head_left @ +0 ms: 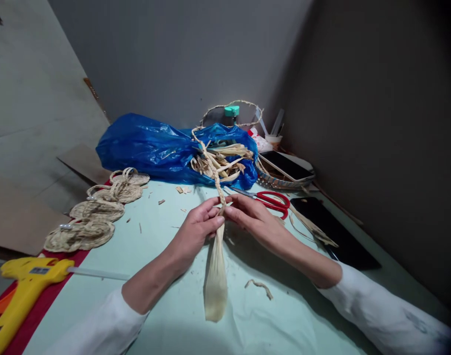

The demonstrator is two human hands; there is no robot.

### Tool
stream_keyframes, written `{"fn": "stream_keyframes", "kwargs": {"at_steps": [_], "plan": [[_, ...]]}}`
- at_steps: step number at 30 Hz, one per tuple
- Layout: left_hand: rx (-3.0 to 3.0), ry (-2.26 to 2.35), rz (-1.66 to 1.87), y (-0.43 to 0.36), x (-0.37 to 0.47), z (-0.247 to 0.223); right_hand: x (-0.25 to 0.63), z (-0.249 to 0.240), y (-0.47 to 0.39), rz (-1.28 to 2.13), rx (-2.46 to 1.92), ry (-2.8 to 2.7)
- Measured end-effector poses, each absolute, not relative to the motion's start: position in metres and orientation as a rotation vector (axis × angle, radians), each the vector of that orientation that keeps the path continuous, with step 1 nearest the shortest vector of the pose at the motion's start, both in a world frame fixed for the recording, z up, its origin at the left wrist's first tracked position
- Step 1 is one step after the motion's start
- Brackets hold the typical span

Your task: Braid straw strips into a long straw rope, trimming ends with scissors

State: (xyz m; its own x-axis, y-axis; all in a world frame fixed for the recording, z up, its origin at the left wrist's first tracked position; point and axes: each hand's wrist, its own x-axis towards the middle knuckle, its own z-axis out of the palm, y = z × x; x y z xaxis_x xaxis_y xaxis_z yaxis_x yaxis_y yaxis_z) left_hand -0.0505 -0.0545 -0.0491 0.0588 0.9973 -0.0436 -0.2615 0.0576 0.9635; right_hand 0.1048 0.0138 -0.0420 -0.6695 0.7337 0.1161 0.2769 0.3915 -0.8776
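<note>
A pale braided cord of dried husk [218,190] runs from my fingers up over the blue bag and loops against the wall. My left hand [198,224] pinches the cord's near end between thumb and fingers. From the other side my right hand [249,212] grips the same spot, its fingertips meeting the left ones. Below both hands a wide flat strip of husk [216,291] hangs toward me over the cloth. The exact crossing of the strands is partly hidden by my fingers.
Behind the hands lies a blue plastic bag [147,148] holding loose husks [228,158]. Red-handled scissors [273,201], a black tablet [332,231] and a phone [286,165] are at right. Several woven pieces [95,211] line the left edge, near a yellow glue gun [29,288].
</note>
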Motion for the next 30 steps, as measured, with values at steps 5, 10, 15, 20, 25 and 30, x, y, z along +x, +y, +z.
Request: {"fn": "stream_keyframes", "kwargs": {"at_steps": [5, 10, 15, 20, 25, 30], "plan": [[1.008, 1.066, 1.247, -0.055, -0.050, -0.052, 0.102, -0.038, 0.010, 0.990, -0.924, -2.235], [1.161, 1.284, 1.184, -0.054, -0.053, -0.049, 0.104, -0.036, 0.008, 0.902, -0.897, -2.290], [1.199, 1.377, 1.152, -0.052, -0.058, -0.046, 0.108, -0.037, 0.015, 1.212, -0.939, -2.207], [1.111, 1.297, 1.090, -0.052, -0.063, -0.043, 0.108, -0.037, 0.018, 1.515, -0.981, -2.033], [1.016, 1.152, 1.006, -0.052, -0.068, -0.040, 0.110, -0.038, 0.019, 1.831, -0.869, -1.901], [1.021, 1.147, 0.980, -0.053, -0.070, -0.036, 0.113, -0.038, 0.021, 1.945, -0.814, -1.876]]}}
